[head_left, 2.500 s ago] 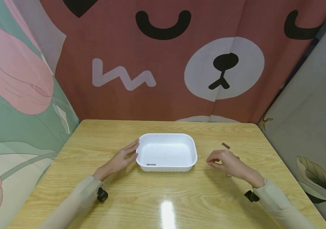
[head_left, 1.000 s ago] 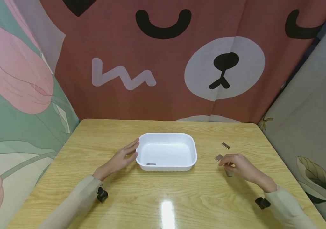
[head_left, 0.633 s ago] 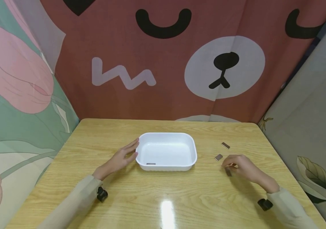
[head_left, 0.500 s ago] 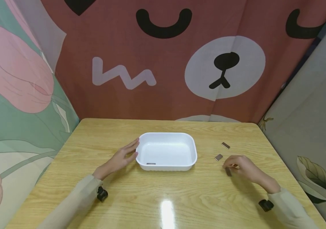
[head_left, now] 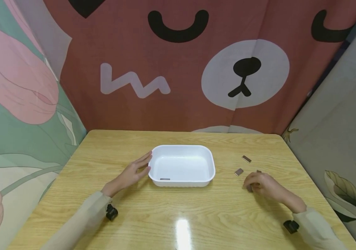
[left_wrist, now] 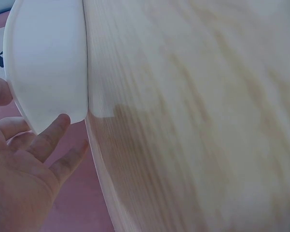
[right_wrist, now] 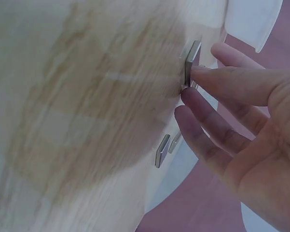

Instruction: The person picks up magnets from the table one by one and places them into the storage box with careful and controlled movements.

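A white rectangular tray (head_left: 182, 183) stands mid-table, with one small, flat dark piece (head_left: 164, 179) inside by its near wall. My left hand (head_left: 131, 173), fingers extended, touches the tray's left end; the left wrist view shows those fingertips (left_wrist: 58, 126) against its wall. On the right, my right hand (head_left: 264, 185) is down over a thin rectangular piece (right_wrist: 193, 59) with metallic edges. Its thumb and a bent finger meet that piece, which looks flat on the tabletop; whether they pinch it is unclear. The hand partly covers this piece in the head view.
Two more flat pieces lie beyond the right hand, one nearer (head_left: 239, 172) and one farther (head_left: 246, 159). Another piece (head_left: 259, 171) shows just behind the knuckles. The wooden table (head_left: 153, 218) meets a printed curtain (head_left: 128, 114) at its back edge.
My right hand has moved right and toward me from beside the tray, then lowered over the nearest piece. The piece behind its knuckles has come into view. Left hand and tray stay put.
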`<state>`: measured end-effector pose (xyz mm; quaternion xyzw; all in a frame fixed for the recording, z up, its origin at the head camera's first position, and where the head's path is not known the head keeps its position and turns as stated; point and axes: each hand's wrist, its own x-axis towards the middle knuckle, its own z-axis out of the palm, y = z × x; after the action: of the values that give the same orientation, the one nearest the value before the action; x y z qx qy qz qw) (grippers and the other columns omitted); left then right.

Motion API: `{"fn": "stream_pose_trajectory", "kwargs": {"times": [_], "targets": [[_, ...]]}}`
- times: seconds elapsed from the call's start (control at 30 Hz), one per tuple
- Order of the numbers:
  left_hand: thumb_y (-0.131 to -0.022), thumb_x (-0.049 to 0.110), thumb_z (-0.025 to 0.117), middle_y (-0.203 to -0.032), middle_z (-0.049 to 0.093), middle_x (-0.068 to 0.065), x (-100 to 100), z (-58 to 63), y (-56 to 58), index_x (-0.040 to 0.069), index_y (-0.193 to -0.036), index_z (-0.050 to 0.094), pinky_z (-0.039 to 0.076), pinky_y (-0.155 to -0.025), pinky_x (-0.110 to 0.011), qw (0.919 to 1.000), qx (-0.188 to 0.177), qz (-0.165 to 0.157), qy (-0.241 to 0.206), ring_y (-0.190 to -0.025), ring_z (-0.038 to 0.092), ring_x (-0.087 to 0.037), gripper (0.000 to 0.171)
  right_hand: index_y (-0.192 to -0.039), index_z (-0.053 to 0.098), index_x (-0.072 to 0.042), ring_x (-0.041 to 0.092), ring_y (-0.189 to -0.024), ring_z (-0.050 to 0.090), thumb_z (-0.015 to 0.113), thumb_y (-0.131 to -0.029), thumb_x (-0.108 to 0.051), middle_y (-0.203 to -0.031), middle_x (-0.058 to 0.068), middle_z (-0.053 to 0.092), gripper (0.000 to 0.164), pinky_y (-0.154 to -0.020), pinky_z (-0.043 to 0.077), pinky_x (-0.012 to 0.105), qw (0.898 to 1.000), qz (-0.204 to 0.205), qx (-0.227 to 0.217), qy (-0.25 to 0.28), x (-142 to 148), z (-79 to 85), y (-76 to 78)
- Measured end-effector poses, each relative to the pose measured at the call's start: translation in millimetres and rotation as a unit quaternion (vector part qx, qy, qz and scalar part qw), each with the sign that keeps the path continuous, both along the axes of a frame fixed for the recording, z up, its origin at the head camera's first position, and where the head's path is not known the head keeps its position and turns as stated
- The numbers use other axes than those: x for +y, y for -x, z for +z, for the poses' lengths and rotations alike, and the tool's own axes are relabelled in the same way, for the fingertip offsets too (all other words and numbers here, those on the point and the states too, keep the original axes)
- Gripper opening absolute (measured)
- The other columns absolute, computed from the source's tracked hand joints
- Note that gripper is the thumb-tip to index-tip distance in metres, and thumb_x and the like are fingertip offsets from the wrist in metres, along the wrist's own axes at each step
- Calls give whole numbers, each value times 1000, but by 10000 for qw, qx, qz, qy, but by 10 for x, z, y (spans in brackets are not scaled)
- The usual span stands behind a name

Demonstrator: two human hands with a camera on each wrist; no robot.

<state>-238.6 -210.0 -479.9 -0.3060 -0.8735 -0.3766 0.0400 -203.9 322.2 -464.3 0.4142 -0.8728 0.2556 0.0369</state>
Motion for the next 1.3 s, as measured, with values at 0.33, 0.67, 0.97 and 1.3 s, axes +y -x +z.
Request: {"fn": "stream_pose_trajectory", "kwargs": {"times": [0.33,0.67,0.97,1.3], "targets": [[-102,16,57,-158,28,-18,-3,-12,10,-8,-146,38,29,-114,-47,10000,85,-43,-17,-142,31,-33,54,-100,75,-7,17,-78,61,70,-76,23,-97,6,67,39,-60,53,28,9998,-112,-132,34,13,-30,-6],[-103,18,57,-160,25,-11,5,-12,3,-7,-147,37,30,-114,-46,10000,48,-38,-6,-141,34,-32,55,-99,75,-8,18,-80,62,67,-78,23,-98,6,66,38,-60,53,27,9992,-356,-147,-130,26,-31,-5],[-102,15,57,-158,28,-18,1,-22,11,-8,-146,38,30,-113,-46,10000,65,-38,-21,-139,37,-32,54,-100,76,-5,19,-82,62,74,-75,18,-96,4,64,34,-64,57,28,9985,-466,-65,-284,60,-56,-1],[-102,16,58,-159,27,-14,-3,-7,0,-7,-147,38,32,-112,-46,10000,70,14,15,-139,38,-32,54,-98,75,-2,10,-75,58,80,-76,5,-89,1,62,23,-59,53,22,9976,-612,-18,-323,63,-92,3]]}}
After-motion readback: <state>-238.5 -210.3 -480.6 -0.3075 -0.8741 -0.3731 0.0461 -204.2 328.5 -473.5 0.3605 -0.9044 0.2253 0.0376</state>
